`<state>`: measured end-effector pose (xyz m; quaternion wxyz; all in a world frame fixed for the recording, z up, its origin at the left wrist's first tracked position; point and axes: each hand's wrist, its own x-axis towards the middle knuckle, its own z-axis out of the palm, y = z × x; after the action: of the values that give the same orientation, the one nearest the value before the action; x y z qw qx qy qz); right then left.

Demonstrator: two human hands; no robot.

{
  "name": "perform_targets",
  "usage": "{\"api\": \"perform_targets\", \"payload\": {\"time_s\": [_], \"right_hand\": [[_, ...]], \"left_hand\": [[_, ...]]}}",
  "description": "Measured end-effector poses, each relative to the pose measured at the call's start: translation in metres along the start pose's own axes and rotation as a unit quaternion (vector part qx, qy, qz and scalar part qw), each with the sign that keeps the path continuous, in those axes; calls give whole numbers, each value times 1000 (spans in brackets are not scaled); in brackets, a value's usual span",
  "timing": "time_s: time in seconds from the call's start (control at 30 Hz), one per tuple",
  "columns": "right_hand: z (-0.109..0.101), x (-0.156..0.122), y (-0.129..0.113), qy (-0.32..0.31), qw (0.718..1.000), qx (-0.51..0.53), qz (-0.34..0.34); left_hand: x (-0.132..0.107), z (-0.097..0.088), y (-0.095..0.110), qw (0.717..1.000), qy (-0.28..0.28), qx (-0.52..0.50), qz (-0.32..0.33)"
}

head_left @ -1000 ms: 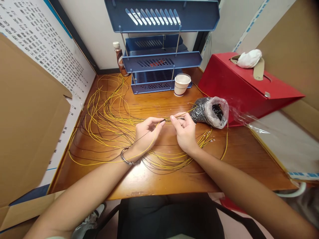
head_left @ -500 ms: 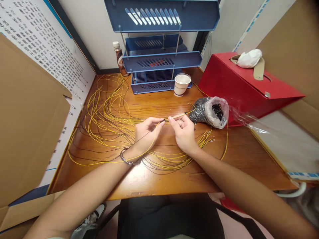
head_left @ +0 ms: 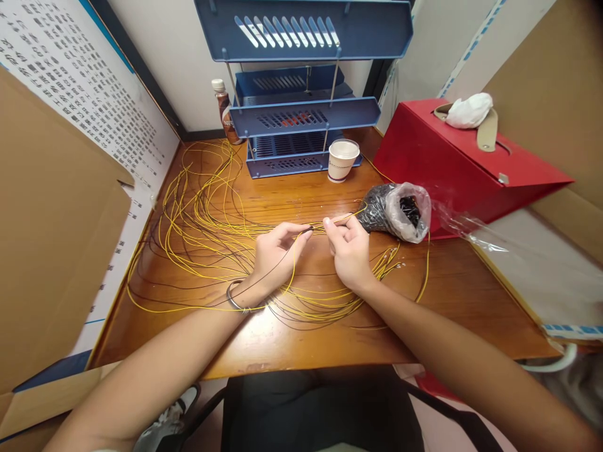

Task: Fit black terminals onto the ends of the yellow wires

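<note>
My left hand pinches a thin yellow wire near its dark tip, with a bracelet on that wrist. My right hand pinches the same wire end a finger's width to the right, its fingers curled. Both hands hover above the middle of a wooden desk. A loose tangle of yellow and dark wires spreads over the desk's left and centre. A clear plastic bag of small black parts lies just right of my right hand.
A blue stacked letter tray stands at the back, with a paper cup in front and a brown bottle to its left. A red box is at the right. Cardboard panels flank both sides.
My right hand has shifted slightly, first toward the left hand and then back a little. The left hand and the wires stay almost still.
</note>
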<state>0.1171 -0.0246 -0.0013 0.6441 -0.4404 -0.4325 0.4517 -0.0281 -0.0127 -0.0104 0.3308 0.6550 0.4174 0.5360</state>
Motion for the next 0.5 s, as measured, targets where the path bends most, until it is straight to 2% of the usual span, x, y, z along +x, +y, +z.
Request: {"api": "perform_targets", "payload": {"time_s": [0.33, 0.5], "right_hand": [[4, 0, -1, -21, 1000, -21, -9], [2, 0, 5, -59, 997, -39, 11]], "left_hand": [[0, -1, 0, 1000, 0, 2, 10], [1, 0, 0, 1000, 0, -2, 15]]}}
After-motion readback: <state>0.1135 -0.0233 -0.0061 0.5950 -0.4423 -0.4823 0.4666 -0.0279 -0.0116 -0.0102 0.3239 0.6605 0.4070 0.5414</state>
